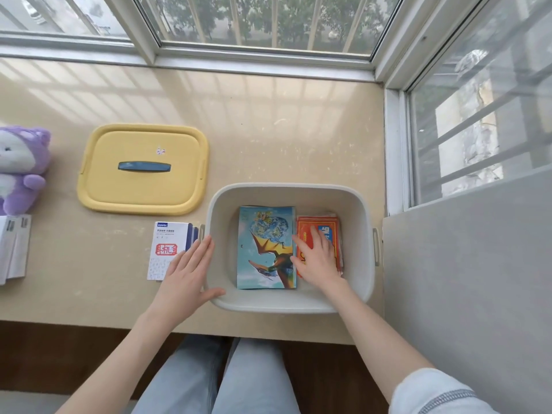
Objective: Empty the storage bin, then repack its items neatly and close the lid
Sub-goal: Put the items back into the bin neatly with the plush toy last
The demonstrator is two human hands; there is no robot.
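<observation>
Item 1: the storage bin [288, 187], pale grey and uncovered, sits in the lower centre-right of the frame on a beige windowsill [268, 121].

Item 2: inside it, we see a blue picture book [263, 234] with a flying reptile on its cover. It lies flat in the left half of the bin floor.

Item 3: a stack of red packets [309, 227] lies just beside the book, in the bin's right half.

Item 4: the yellow lid [134, 195], with its dark blue handle facing up, lies on the sill to the upper left of the bin and apart from it.

Item 5: the left hand [188, 270] rests against the bin's outer left wall. Its fingers are straight and close together, with the thumb spread onto the near-left rim.

Item 6: the right hand [316, 258] reaches into the bin and lies on the red packets. Its fingers are relaxed and lightly spread, gripping nothing we can make out.

Item 7: a white booklet [165, 249] touches the bin's left side, partly under the left hand.

Item 8: a purple plush toy [21, 168] and white boxes [13, 246] sit at the left edge of the frame.
</observation>
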